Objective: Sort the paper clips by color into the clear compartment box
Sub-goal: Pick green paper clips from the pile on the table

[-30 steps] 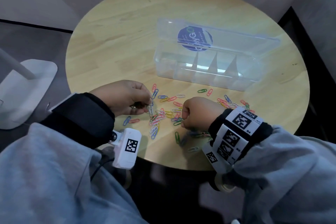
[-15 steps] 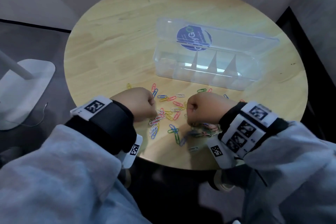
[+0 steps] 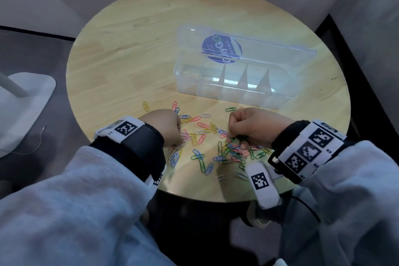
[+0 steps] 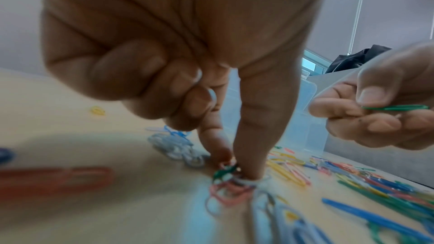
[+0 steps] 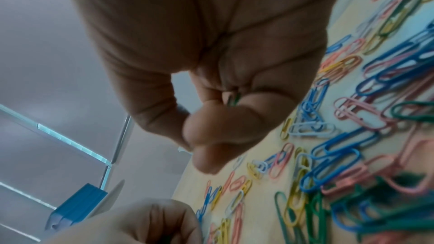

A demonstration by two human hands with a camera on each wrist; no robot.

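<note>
Several colored paper clips (image 3: 201, 137) lie scattered on the round wooden table (image 3: 129, 54), in front of the clear compartment box (image 3: 235, 90), whose lid stands open. My left hand (image 3: 178, 137) is down on the left side of the pile. In the left wrist view its thumb and index fingertip (image 4: 249, 172) pinch a green clip (image 4: 224, 171) on the tabletop. My right hand (image 3: 234, 138) hovers over the right side of the pile, fingers curled, and pinches another green clip (image 5: 233, 99), which also shows as a green clip (image 4: 396, 108) in the left wrist view.
The table's near edge (image 3: 216, 198) runs just below both wrists. A white stand base (image 3: 23, 101) sits on the floor to the left. Walls close in behind and to the right of the table.
My left forearm has rolled palm-down, so its marker band now faces up. Both hands have drawn a little closer over the pile and stay low.
</note>
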